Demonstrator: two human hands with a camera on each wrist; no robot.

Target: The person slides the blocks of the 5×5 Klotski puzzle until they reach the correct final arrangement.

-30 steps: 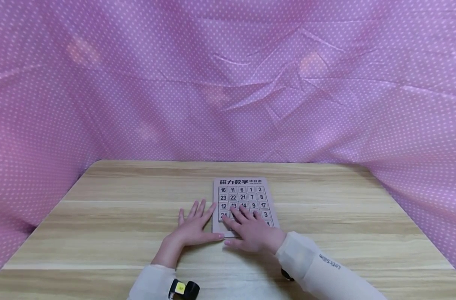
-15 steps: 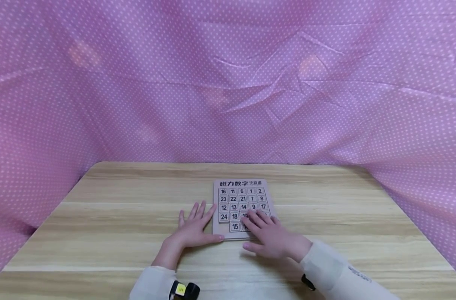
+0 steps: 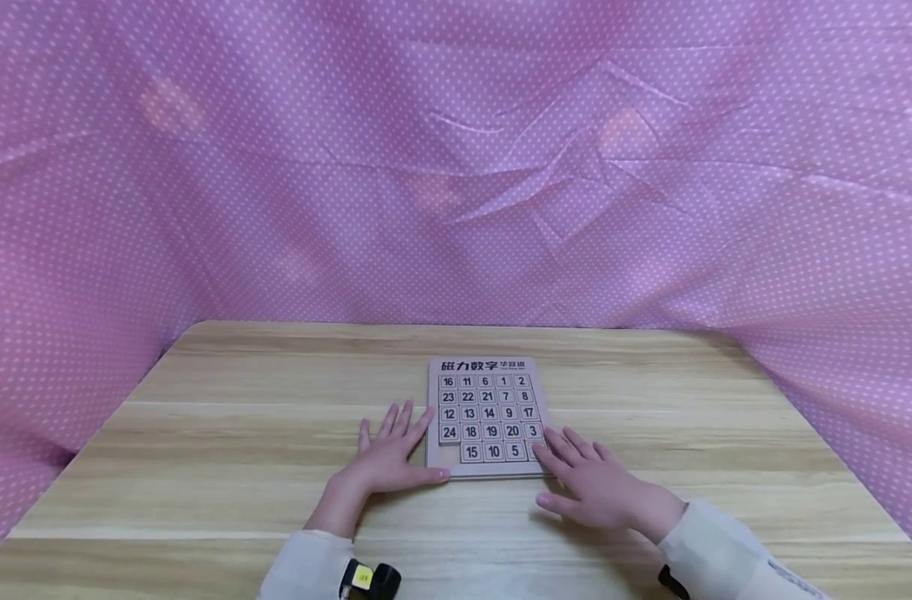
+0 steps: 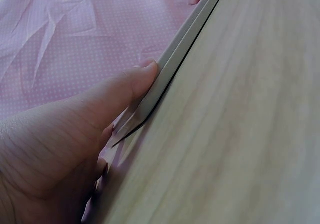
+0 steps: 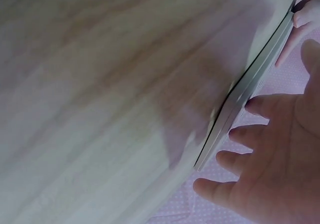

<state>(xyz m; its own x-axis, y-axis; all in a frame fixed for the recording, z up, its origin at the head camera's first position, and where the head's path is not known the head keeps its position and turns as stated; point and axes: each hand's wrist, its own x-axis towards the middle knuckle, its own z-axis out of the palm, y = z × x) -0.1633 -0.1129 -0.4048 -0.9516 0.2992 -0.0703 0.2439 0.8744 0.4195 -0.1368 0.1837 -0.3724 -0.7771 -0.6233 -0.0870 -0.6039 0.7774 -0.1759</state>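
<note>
A flat number sliding puzzle (image 3: 448, 457) lies on the table, with rows of numbered tiles and a gap in its near left corner. My left hand (image 3: 381, 468) is spread at its left side, the index fingertip at the left edge and the thumb at the near corner. In the left wrist view, the thumb (image 4: 142, 77) presses the puzzle's edge (image 4: 172, 67). My right hand (image 3: 602, 492) lies at the near right corner with fingers extended. One fingertip partly covers the last tile of the bottom row, beside the 5 tile (image 3: 514, 452). The right wrist view shows its palm (image 5: 280, 159).
The wooden table (image 3: 276, 367) extends around the puzzle on all sides. A pink dotted cloth (image 3: 456, 208) hangs behind it and along both sides. A black wrist camera (image 3: 381, 581) sits on the left sleeve.
My right hand has slid rightward from over the lower tiles to the puzzle's right corner, uncovering most of the lower rows. My left hand and the puzzle have stayed in place.
</note>
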